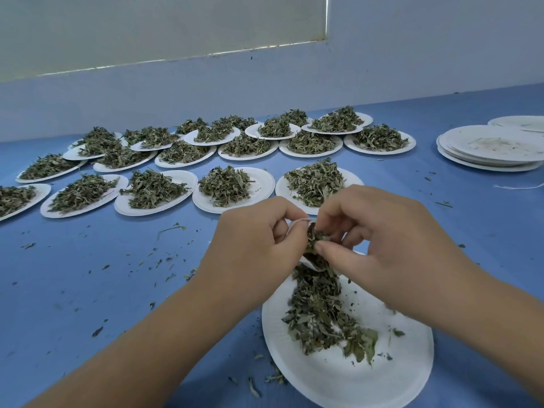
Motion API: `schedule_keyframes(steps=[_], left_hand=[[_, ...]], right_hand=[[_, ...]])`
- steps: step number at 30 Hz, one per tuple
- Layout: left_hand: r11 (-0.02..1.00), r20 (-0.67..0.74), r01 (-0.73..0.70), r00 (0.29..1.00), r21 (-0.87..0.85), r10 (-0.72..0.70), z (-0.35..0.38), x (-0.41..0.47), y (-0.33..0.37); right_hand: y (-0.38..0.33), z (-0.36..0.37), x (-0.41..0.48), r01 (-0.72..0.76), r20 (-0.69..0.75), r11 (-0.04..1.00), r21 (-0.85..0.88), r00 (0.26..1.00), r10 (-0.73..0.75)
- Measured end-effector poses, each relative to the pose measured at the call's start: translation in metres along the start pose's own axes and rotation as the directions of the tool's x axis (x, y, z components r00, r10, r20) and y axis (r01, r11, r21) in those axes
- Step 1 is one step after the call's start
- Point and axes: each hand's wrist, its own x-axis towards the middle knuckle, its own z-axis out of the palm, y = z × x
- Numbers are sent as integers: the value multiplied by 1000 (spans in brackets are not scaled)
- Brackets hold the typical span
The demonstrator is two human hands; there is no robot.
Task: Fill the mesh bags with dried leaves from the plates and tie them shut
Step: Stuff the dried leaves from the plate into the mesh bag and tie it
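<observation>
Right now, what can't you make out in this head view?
Head view only:
- Mesh bag: mostly behind left hand, right hand and the pinched dried leaves; fill unclear.
- Empty plate stack: cut by right edge; count unclear.
- White string: runs off right edge.
- Far-left plate: cut by left edge.

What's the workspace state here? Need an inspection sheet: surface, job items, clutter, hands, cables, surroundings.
Surface: flat blue tabletop, sprinkled with leaf crumbs.
Job's things: many round white paper plates heaped with dried green leaves across the far side; near white paper plate partly emptied; white mesh bag between the hands, mostly hidden.
Clutter: stack of empty white plates at far right; loose white string near it.
Grippers: left hand pinches the bag's edge; right hand pinches leaves at its mouth.
Cables: nothing seen.
Surroundings: pale wall behind the table, lighter panel above.
</observation>
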Motion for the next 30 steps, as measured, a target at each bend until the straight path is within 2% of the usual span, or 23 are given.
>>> schedule_keyframes(steps=[9, 11, 13, 16, 18, 20, 22, 25, 27, 30], left_hand=[[993, 78, 32, 997, -109, -24, 1, -2, 3], [993, 69, 40, 997, -110, -33, 0, -1, 2], [992, 55, 54, 997, -110, -49, -3, 0, 1], [986, 29, 92, 996, -141, -88, -8, 4, -1], [975, 12, 126, 992, -181, -126, -11, 6, -3], [959, -3, 164, 986, -231, -169, -13, 8, -5], [932, -10, 207, 976, -298, -219, -14, 10, -7], [903, -6, 249, 963, -350, -268, -15, 11, -9], [907, -9, 245, 965, -343, -264, -15, 10, -9], [942, -33, 201, 976, -269, -217, -13, 9, -8]], right_hand=[[5, 7, -1, 86, -43, 983, -161, 995, -94], [4, 6, -1, 107, -32, 982, -153, 993, -113], [2, 2, 1, 109, 16, 992, -67, 994, -108], [4, -8, 5, 47, -2, 986, 159, 999, -47], [7, -13, 9, -15, -59, 977, 215, 998, 28], [11, -16, 11, -122, -33, 958, 261, 990, 135], [13, -16, 11, -222, 100, 942, 253, 974, 203], [13, -8, 8, -246, 246, 959, 142, 947, 206], [13, -2, 6, -222, 228, 968, 114, 955, 192], [16, 0, 5, -183, 114, 969, 164, 980, 166]])
